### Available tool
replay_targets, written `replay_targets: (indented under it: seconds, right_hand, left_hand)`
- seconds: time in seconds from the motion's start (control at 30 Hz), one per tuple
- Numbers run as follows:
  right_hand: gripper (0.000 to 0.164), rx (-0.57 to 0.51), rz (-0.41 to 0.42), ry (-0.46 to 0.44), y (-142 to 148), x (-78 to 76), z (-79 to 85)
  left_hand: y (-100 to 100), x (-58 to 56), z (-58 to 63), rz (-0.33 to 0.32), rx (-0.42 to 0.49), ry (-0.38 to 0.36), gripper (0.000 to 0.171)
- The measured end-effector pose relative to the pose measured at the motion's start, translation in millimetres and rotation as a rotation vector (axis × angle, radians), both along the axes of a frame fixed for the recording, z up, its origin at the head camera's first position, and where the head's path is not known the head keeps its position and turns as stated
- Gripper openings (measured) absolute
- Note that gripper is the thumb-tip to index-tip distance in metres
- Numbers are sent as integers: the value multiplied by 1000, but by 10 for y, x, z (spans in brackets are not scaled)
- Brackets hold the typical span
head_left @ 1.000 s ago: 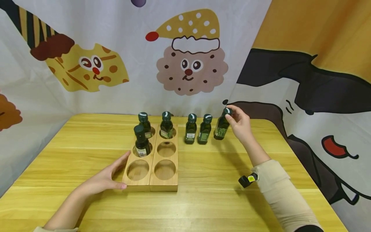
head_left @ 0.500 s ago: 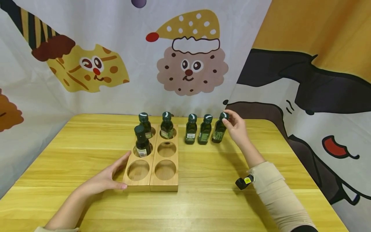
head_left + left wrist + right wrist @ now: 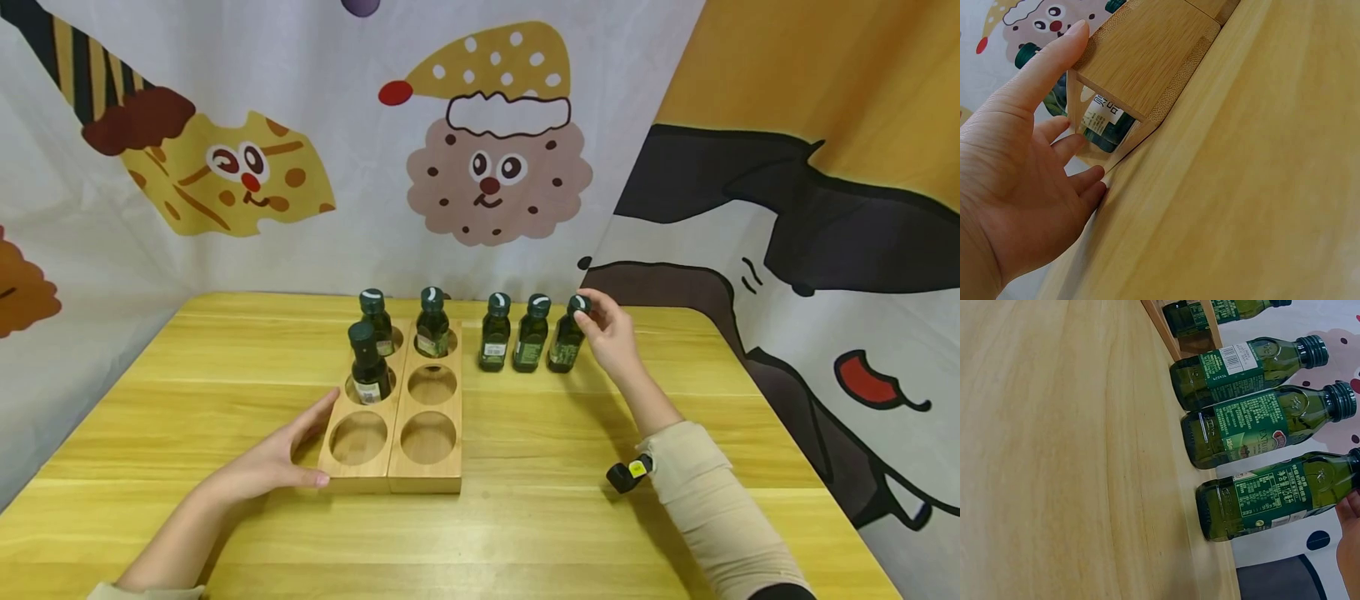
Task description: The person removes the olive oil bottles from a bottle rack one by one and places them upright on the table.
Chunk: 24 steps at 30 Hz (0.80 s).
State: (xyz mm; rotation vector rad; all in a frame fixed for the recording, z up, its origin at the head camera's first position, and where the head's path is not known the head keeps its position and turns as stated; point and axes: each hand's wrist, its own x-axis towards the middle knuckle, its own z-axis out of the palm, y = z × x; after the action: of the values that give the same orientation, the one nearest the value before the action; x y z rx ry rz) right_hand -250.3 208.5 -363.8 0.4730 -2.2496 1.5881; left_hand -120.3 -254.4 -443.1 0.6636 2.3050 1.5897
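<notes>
Green bottle (image 3: 566, 346) near the far edge of the desk (image 3: 540, 533): my right hand (image 3: 613, 335) pinches its cap (image 3: 577, 302), my relaxed left hand (image 3: 273, 457) touches the holder (image 3: 401, 398). Lining-up, I judge; next, release gently.

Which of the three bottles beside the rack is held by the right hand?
The rightmost bottle, farthest from the rack: the right hand grips its top. No hand touches the middle bottle or the leftmost bottle.

right wrist view | cut off: right grip (image 3: 1350, 545), held bottle's cap (image 3: 1355, 467)
</notes>
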Motion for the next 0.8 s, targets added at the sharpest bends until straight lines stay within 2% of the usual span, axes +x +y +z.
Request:
replay_targets:
  seconds: [0.3,0.53,0.63,0.8]
  right_hand:
    - [33,16,-20,4,-7,0,-24]
    - [42,19,-2,1,-9,23,-8]
    - [44,-1,-2,31,-17,37,3]
    - [42,-24,-11,139,-46,66,73]
  left_hand:
    - [-6,-9,-9,1,5,-15,105]
    - [-1,0,14,4,10,-14,105]
    - [2,3,21,2,7,-11,105]
    - [4,8,20,5,-7,-1,105]
